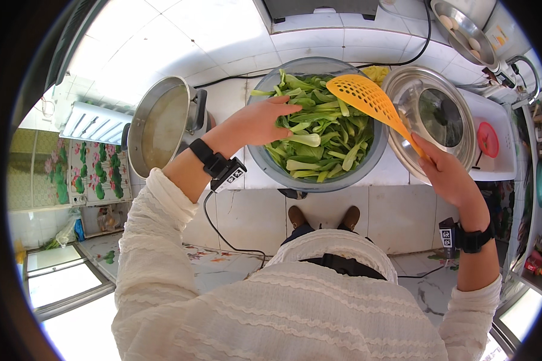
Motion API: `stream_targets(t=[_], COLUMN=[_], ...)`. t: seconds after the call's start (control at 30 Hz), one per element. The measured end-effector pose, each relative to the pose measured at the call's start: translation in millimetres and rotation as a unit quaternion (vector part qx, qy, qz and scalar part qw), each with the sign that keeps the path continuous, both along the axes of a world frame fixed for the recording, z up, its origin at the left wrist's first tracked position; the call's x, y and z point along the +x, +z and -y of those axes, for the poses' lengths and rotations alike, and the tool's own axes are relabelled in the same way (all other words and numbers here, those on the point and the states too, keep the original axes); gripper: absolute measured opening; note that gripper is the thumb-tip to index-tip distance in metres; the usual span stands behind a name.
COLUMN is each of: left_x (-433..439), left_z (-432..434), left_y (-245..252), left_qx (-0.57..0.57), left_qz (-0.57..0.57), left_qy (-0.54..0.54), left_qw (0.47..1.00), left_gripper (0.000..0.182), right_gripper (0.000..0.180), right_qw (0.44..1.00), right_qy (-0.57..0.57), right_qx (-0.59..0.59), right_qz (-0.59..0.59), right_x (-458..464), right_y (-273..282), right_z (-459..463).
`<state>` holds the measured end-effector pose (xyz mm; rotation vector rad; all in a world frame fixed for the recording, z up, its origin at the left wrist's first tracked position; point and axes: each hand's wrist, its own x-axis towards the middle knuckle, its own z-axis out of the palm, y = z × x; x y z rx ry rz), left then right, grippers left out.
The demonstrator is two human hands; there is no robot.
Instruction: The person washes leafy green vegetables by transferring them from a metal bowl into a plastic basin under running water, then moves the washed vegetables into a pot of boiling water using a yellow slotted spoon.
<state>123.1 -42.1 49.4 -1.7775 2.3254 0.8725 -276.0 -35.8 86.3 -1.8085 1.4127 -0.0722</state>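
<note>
Leafy green vegetables (316, 122), bok choy by the look of their pale stems, fill a wide translucent bluish basin (271, 167) in front of me. My left hand (266, 122) reaches over the basin's left side, its fingers spread and touching the leaves. In my right hand (449, 173) is the handle of a yellow plastic perforated skimmer (365, 97). The skimmer's holed bowl hangs over the basin's right rim and part of the greens. Under the handle sits a metal pot lid with a glass center (456, 115), partly covered by that hand.
To the left stands a metal pot (162, 126) with dark handles and cloudy liquid inside. A white sink (501, 135) with a red strainer (487, 140) lies at the right. A metal bowl (465, 36) holds several eggs. A black cable (235, 77) runs behind the basin.
</note>
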Motion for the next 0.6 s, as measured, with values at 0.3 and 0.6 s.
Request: stream_targets(t=[0.3, 0.6], left_x=[-11, 8], left_z=[32, -22], left_y=[-43, -37], left_qx=[-0.123, 0.12], left_qz=[0.007, 0.004], left_qy=[-0.043, -0.072], left_qw=[0.991, 0.99], left_gripper=[0.056, 0.066], right_gripper=[0.047, 0.046], right_qw=[0.974, 0.963], right_qy=[0.154, 0.184], right_qx=[-0.121, -0.125], right_qz=[-0.112, -0.151], right_x=[29, 8], right_y=[-1, 35], right_z=[-3, -21])
